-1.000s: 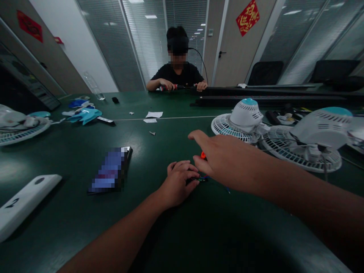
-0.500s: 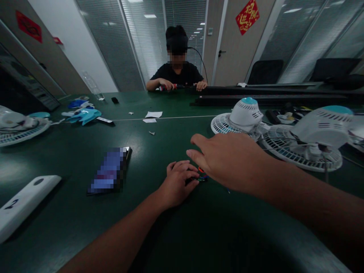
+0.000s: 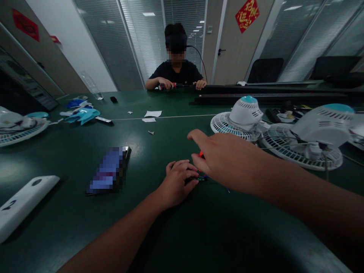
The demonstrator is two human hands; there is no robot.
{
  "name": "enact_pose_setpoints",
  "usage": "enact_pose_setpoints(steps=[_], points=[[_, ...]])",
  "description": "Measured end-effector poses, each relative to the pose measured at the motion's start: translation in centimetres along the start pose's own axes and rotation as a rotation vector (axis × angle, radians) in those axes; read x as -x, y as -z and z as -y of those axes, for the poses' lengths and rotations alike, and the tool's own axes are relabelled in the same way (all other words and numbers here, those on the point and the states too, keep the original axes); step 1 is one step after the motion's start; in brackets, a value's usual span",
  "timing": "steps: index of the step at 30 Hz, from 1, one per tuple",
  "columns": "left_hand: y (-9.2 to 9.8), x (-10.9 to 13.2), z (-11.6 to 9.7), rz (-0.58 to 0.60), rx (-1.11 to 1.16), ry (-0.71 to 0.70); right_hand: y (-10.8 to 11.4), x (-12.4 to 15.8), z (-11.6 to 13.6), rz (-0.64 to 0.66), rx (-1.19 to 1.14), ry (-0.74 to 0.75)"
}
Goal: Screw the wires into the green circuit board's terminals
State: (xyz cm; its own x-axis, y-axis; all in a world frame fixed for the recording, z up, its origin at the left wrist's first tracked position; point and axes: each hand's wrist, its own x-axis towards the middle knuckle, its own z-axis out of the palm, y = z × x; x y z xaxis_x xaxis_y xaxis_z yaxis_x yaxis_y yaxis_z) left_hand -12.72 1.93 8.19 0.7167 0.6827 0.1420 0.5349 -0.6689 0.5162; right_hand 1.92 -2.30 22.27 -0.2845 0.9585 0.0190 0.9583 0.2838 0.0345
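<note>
My left hand (image 3: 179,182) rests on the green table (image 3: 148,235), thumb and fingers closed on the edge of a small circuit board (image 3: 202,178). The board is dark green with bits of colour at its far end, and my fingers cover most of it. Above it, palm down, my right hand (image 3: 227,159) has its thumb and fingers curled around something with an orange part (image 3: 201,154). Most of that object is hidden behind the hand, so its kind cannot be told. A tiny thin bit (image 3: 228,190) lies on the table below my right wrist.
A phone (image 3: 109,168) and a white case marked 2 (image 3: 25,203) lie to the left. Fan parts (image 3: 246,117) stand at the right. Paper scraps (image 3: 152,113) and blue pieces (image 3: 82,115) lie farther back. Across the table, a person (image 3: 176,72) holds a red-and-black tool.
The orange part has shifted upward, closer to my right thumb, and the right hand's finger and thumb have moved slightly. My left hand keeps its place on the board.
</note>
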Motion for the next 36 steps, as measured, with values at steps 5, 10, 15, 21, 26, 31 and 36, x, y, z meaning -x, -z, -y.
enact_pose_setpoints(steps=[5,10,15,21,26,31,36], points=[[0.0,0.03,0.04,-0.001,-0.006,-0.008,-0.17,0.11,-0.09,-0.009,-0.014,0.008],[0.11,0.04,-0.11,0.001,-0.004,-0.001,0.03,0.22,0.07,0.016,-0.008,-0.006],[0.15,0.03,-0.26,-0.004,-0.009,0.017,0.26,0.31,0.14,-0.024,0.071,-0.02],[0.23,0.0,-0.36,0.012,0.005,-0.002,0.31,0.24,-0.06,-0.032,0.156,0.03],[0.0,0.02,-0.15,-0.007,0.002,0.003,0.62,0.28,0.27,0.027,0.102,0.002],[-0.1,0.06,-0.02,-0.005,-0.005,-0.006,0.64,0.34,0.22,0.048,0.04,0.009],[-0.01,0.07,-0.06,0.003,-0.007,-0.003,0.43,0.25,0.01,0.04,0.011,0.018]])
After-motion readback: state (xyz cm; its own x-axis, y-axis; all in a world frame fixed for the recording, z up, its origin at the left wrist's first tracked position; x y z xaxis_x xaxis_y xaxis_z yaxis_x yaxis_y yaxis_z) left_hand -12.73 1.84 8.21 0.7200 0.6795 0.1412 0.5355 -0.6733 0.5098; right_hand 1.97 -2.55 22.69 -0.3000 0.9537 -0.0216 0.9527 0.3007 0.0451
